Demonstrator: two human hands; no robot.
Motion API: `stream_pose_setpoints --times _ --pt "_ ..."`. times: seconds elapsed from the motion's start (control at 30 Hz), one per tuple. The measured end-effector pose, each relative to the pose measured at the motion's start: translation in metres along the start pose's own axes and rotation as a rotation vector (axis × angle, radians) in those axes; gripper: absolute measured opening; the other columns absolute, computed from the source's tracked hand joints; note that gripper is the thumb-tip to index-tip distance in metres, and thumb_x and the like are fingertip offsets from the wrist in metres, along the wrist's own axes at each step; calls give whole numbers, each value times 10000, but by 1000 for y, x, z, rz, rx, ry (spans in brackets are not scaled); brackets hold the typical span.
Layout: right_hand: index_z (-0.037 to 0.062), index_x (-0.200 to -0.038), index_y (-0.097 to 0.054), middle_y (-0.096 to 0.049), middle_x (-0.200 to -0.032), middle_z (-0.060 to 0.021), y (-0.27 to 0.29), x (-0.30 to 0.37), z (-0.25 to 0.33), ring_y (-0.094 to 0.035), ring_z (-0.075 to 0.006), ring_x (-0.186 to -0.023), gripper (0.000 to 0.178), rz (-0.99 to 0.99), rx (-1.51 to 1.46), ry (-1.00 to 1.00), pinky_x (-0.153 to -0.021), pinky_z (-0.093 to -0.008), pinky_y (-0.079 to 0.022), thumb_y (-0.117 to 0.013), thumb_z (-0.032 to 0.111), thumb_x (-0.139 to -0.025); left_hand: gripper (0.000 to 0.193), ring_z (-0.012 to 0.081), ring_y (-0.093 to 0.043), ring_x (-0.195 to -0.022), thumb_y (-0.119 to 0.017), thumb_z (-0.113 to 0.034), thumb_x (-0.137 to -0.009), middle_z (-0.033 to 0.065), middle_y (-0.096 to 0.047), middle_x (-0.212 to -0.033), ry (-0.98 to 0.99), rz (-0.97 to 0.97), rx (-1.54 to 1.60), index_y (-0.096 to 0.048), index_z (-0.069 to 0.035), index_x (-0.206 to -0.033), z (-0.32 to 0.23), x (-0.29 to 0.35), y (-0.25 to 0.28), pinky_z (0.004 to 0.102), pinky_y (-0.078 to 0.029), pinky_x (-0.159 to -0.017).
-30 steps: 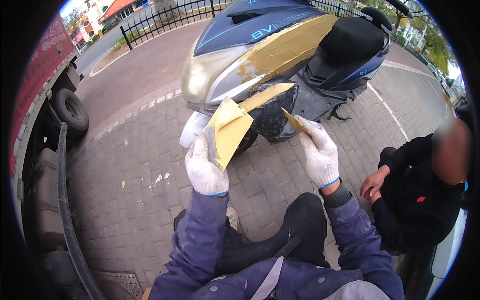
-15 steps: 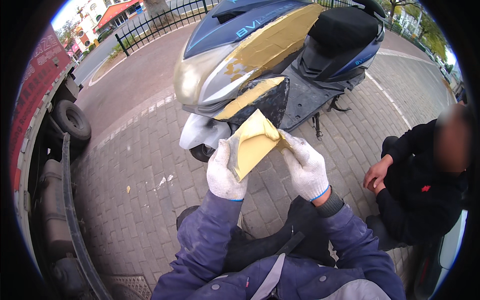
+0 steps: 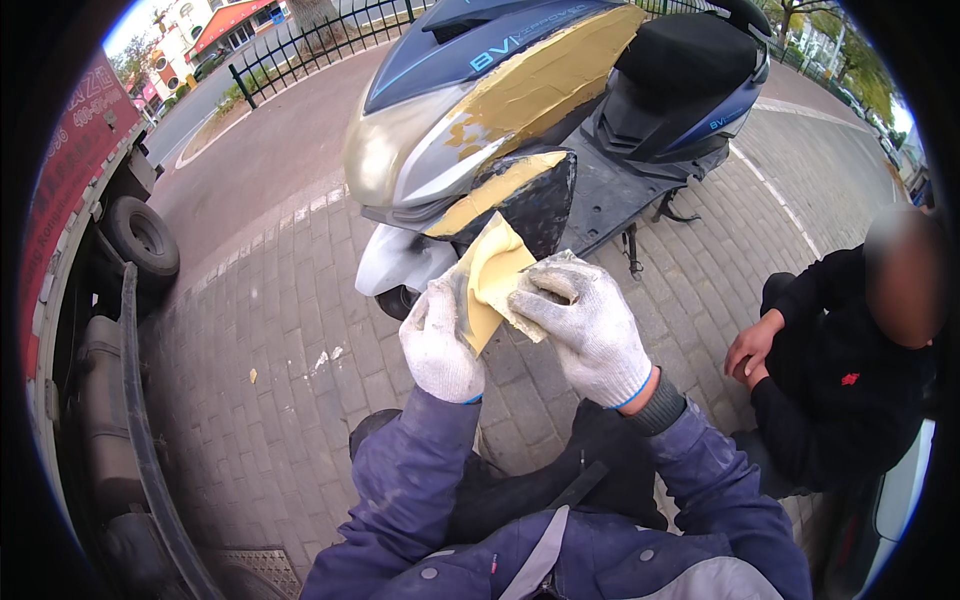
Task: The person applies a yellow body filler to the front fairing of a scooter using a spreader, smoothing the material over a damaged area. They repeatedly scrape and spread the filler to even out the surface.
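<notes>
My left hand (image 3: 441, 345), in a white knit glove, grips the lower left edge of a thin flat plate (image 3: 481, 328) coated in yellow putty. A thick ridge of putty (image 3: 488, 264) curls across it. In my right hand (image 3: 592, 328), gloved the same way, is a putty-smeared spreader (image 3: 524, 323), pinched between thumb and fingers and pressed against the plate's right side. Just beyond both hands stands a blue and silver scooter (image 3: 420, 150). Yellow putty (image 3: 540, 85) covers its side panel, and another strip (image 3: 497, 195) lies on the lower dark panel.
A person in black (image 3: 835, 370) crouches at the right with hands together. At the left stands a red truck (image 3: 75, 190) with a wheel (image 3: 140, 233) and a long rail (image 3: 145, 430). Brick paving (image 3: 270, 400) lies underfoot. Behind runs a black fence (image 3: 330, 45).
My right hand has moved left over the plate, drawing the spreader across the putty and bunching it into a ridge. My left hand still holds the plate, shifted slightly left.
</notes>
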State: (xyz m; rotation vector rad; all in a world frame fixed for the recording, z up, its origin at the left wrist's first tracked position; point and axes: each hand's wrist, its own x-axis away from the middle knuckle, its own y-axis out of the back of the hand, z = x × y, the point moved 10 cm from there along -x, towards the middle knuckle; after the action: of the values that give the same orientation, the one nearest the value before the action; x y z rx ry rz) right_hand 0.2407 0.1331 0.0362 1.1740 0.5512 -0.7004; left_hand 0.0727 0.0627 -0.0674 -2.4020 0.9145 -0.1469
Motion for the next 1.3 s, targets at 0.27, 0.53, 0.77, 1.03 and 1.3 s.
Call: stream_pose_setpoints --times 0.27,0.53,0.77,1.03,1.3 --pt "88 -1151 -803 -756 -1158 -156 8 -29 -38 -716 -393 -1109 391 17 399 149 -986 -526 -562 -766 47 -765 557 344 -653 -1393 -342 -295 -1222 243 -627 -1533 -239 -210 243 -509 123 -1549 -56 -21 40 450 -520 -1200" --pt "125 -1161 -799 -744 -1129 -130 -18 -81 -75 -717 -343 -1136 302 -5 570 303 -1059 -505 -558 -710 135 -873 542 294 -658 -1374 -427 -328 -1218 203 -646 -1519 -206 -131 314 -529 103 -1531 -55 -23 38 420 -503 -1186" --pt "123 -1127 -789 -744 -1150 -124 -28 -86 -82 -709 -348 -1170 256 27 612 318 -1057 -491 -565 -707 153 -886 579 353 -613 -1439 -309 -308 -1220 249 -592 -1573 -200 -159 195 -509 113 -1564 -61 -23 34 453 -466 -1251" --pt "117 -1141 -792 -732 -1181 -140 -32 -76 -83 -699 -348 -1183 288 86 595 250 -1052 -497 -558 -713 116 -863 522 287 -687 -1331 -463 -314 -1210 202 -674 -1473 -186 -216 278 -554 108 -1503 -49 -29 52 405 -534 -1151" --pt "108 -1137 -798 -737 -1124 -141 -21 -53 -60 -722 -349 -1126 320 110 592 186 -1029 -515 -558 -721 95 -826 515 290 -704 -1305 -475 -314 -1206 200 -690 -1449 -204 -221 305 -573 107 -1485 -52 -31 59 406 -566 -1119"
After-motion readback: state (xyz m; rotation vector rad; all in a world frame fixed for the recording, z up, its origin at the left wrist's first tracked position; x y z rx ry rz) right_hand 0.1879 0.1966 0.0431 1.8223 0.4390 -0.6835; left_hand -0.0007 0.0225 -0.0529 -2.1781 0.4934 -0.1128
